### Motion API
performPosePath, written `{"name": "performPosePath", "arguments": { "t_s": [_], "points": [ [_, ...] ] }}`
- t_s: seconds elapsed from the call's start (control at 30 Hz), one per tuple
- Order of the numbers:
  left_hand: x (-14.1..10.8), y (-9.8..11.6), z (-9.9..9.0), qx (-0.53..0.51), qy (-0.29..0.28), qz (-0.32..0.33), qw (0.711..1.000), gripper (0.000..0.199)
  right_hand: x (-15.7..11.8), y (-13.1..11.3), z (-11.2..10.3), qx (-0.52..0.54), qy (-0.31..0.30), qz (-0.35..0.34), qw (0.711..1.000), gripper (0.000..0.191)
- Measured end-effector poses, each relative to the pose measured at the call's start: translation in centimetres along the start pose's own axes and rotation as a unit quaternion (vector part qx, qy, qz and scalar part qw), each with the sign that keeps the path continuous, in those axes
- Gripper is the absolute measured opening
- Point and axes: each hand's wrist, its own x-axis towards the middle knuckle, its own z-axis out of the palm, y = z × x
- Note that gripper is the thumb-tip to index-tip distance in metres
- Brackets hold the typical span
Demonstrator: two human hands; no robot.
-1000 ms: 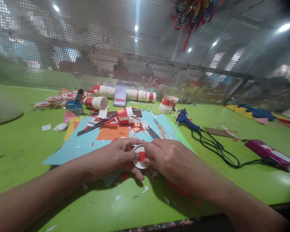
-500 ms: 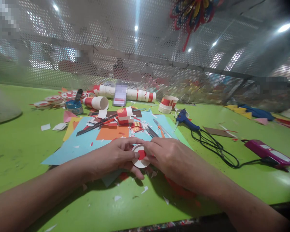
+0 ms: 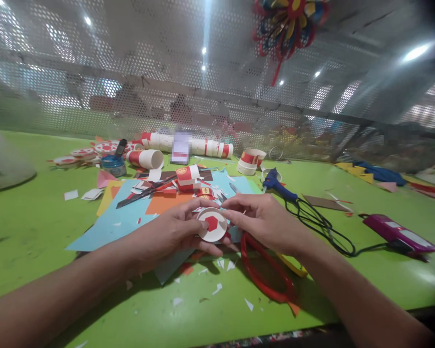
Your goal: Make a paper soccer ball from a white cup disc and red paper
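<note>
Bright green bench (image 3: 29, 217), scattered with paper scraps, stretched before a perforated metal screen (image 3: 148, 58). Near its front edge, the left hand (image 3: 176, 227) pinched a small white rimmed disc (image 3: 217, 235) between its fingers, a red hexagon (image 3: 211, 224) showing on its face. The right hand's (image 3: 266, 217) fingers were bent at the disc's right edge; whether they gripped it, I cannot tell. Light-blue paper (image 3: 108, 222) lay beyond; a blue glue gun (image 3: 277, 183) rested to the right.

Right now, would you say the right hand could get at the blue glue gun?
Probably yes: the glue gun lies on the table just beyond the right hand, with nothing seen standing between them.
</note>
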Motion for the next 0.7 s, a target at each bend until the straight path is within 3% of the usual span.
{"name": "performPosePath", "arguments": {
  "t_s": [0.17,0.37,0.53,0.7],
  "points": [
    [0.0,0.1,0.3,-0.025,0.027,0.026,0.999,0.028,0.2,0.1,1.3,0.07,-0.009,0.046,0.996,0.028],
    [0.0,0.2,1.1,-0.041,0.054,0.018,0.998,0.027,0.2,-0.2,2.5,0.105,0.037,0.064,0.992,0.025],
    [-0.2,0.0,0.9,-0.032,0.026,0.008,0.999,0.026,0.2,-0.5,2.3,0.073,0.05,0.07,0.994,0.02],
    [-0.1,-0.2,0.5,0.008,0.033,0.011,0.999,0.022,0.3,-0.4,1.7,0.05,0.01,0.063,0.997,0.023]
  ]
}}
